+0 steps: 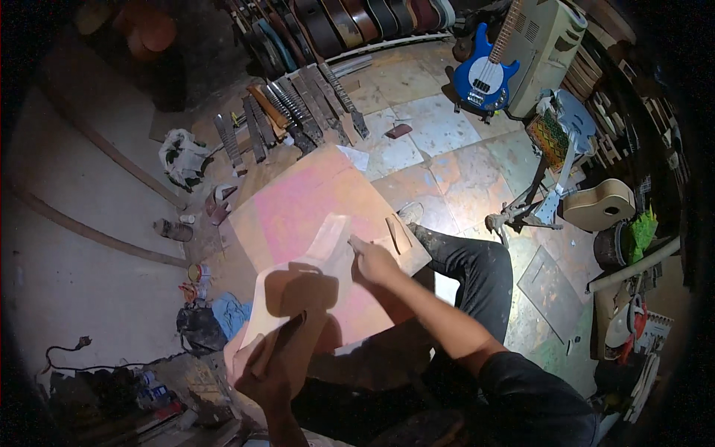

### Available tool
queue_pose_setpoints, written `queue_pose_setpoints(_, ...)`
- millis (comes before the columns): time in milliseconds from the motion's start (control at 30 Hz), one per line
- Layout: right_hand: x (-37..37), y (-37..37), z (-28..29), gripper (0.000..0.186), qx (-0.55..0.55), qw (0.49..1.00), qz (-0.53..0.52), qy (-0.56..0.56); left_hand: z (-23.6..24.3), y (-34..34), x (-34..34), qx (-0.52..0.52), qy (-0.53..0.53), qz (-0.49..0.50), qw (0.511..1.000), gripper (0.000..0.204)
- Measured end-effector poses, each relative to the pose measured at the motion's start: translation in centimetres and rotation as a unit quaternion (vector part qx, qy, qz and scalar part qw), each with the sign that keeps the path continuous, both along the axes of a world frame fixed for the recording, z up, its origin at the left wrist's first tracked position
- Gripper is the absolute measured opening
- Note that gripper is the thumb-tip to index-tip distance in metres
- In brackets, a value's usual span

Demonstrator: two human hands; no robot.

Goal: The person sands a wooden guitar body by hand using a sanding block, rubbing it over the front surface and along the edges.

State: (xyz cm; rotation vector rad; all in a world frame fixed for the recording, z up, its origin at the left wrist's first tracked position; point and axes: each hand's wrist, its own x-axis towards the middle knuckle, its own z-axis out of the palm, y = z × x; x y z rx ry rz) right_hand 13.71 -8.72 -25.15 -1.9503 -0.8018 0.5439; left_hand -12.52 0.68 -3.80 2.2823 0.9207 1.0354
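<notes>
A pale, curved wooden piece (331, 232) with a narrow upper end and a broad lower part lies tilted over a large board in front of me. My left hand (261, 366), partly in shadow, is closed round its lower part. Next to the narrow end is my right hand (371, 261), its fingers bent together near the wood's edge. What they hold, if anything, is too small to make out. Beneath is the flat wooden board (305, 179), stained pink across its middle. A curled brown strip (398, 235) rests near the board's right edge.
Several files and rasps (294, 104) lie on the floor beyond the board. A blue bass guitar (484, 74) stands at the back right, and an unfinished guitar body (599, 205) stands farther right. A crumpled plastic bag (182, 156) and a blue cloth (231, 313) are to the left.
</notes>
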Motion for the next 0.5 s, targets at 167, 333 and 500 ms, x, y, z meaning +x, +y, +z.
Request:
queue_pose_setpoints(167,3.9,0.4,6.6,0.047,0.199,0.643,-0.085,0.735,1.9,-2.2,1.1,-0.094,0.020,0.030,0.995,0.017)
queue_pose_setpoints(333,4.2,0.6,8.9,0.068,0.365,0.693,-0.120,0.611,0.7,-2.3,-0.1,-0.115,-0.031,-0.020,0.993,0.020)
queue_pose_setpoints(500,-3.3,0.1,9.8,0.072,0.174,0.953,-0.014,-0.247,0.7,-1.5,-0.1,-0.045,0.031,-0.047,0.997,0.026)
